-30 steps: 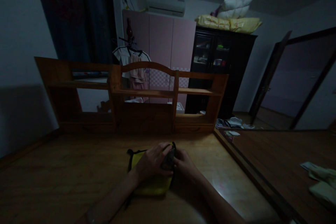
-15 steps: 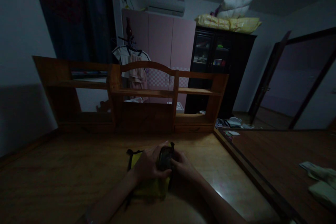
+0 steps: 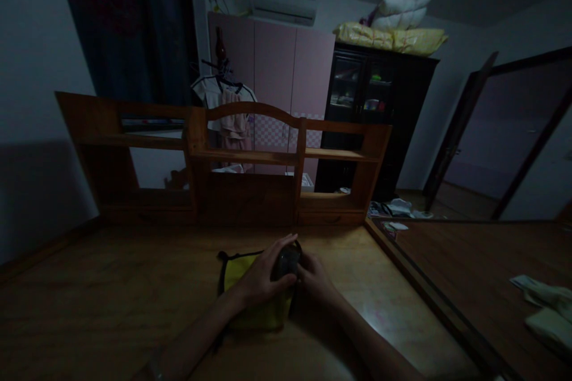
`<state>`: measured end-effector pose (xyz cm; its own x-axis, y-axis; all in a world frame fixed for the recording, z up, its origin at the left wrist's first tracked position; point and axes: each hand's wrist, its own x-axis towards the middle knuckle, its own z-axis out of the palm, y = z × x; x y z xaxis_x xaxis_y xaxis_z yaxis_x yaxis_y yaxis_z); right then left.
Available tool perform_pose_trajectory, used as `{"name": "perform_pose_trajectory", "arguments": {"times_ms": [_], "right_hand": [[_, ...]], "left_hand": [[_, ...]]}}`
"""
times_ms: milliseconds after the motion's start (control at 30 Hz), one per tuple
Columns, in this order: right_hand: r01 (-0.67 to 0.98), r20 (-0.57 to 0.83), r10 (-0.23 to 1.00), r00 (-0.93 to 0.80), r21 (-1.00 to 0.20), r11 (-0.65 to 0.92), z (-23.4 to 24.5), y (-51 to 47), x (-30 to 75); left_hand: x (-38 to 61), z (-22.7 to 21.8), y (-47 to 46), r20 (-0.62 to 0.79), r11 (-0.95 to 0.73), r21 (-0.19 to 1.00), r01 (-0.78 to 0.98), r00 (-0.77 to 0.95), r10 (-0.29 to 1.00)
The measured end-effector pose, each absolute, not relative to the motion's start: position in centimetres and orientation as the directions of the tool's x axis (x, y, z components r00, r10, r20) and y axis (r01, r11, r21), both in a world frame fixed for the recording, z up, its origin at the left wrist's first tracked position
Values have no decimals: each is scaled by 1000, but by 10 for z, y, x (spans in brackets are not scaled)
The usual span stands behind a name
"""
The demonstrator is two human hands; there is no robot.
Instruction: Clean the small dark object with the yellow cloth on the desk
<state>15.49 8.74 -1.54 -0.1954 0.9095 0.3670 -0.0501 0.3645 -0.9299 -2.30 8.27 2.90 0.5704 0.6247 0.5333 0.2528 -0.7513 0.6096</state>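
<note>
A small dark, rounded object with a glossy top [image 3: 287, 259] sits between my two hands; its kind is hard to make out in the dim light. My left hand [image 3: 263, 274] curves around its left side, fingers over the far edge and thumb along the near edge. My right hand [image 3: 315, 277] pinches at the right side of it, with the fingertips partly hidden. Beneath them a yellow cloth piece with black edging and black corner knobs [image 3: 263, 317] lies on the wooden tabletop [image 3: 147, 297].
A wooden shelf unit [image 3: 245, 158] stands along the back of the tabletop. A raised wooden rim [image 3: 415, 280] borders the right side. Past it, pale cloth [image 3: 549, 315] lies on a brown surface. A pink wardrobe [image 3: 272, 71] and a dark cabinet [image 3: 379, 89] stand behind.
Both hands and the dark object have shifted slightly to the right. My left hand still wraps it, and my right fingers remain at its right side.
</note>
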Motion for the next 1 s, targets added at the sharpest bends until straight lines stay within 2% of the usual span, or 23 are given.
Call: {"name": "perform_pose_trajectory", "arguments": {"times_ms": [133, 233, 367, 600, 700, 900, 1000], "right_hand": [[135, 423, 899, -111, -890, 436, -10, 86, 160], [188, 456, 888, -63, -868, 459, -5, 84, 162], [174, 450, 893, -29, -877, 448, -9, 88, 164], [39, 372, 928, -4, -927, 372, -24, 106, 166], [39, 377, 926, -4, -926, 377, -23, 105, 166], [289, 489, 872, -18, -833, 472, -12, 91, 168], [311, 517, 856, -14, -812, 495, -7, 87, 169]], "left_hand": [[-22, 22, 87, 569, -774, 558, 300, 540, 620], [-22, 24, 89, 576, -784, 538, 310, 543, 611], [-20, 22, 92, 592, -769, 570, 290, 505, 629], [-16, 8, 100, 576, -694, 689, 207, 424, 699], [-18, 10, 99, 602, -726, 639, 256, 420, 678], [-22, 4, 99, 593, -761, 550, 346, 480, 647], [-22, -2, 102, 628, -795, 502, 339, 490, 605]]}}
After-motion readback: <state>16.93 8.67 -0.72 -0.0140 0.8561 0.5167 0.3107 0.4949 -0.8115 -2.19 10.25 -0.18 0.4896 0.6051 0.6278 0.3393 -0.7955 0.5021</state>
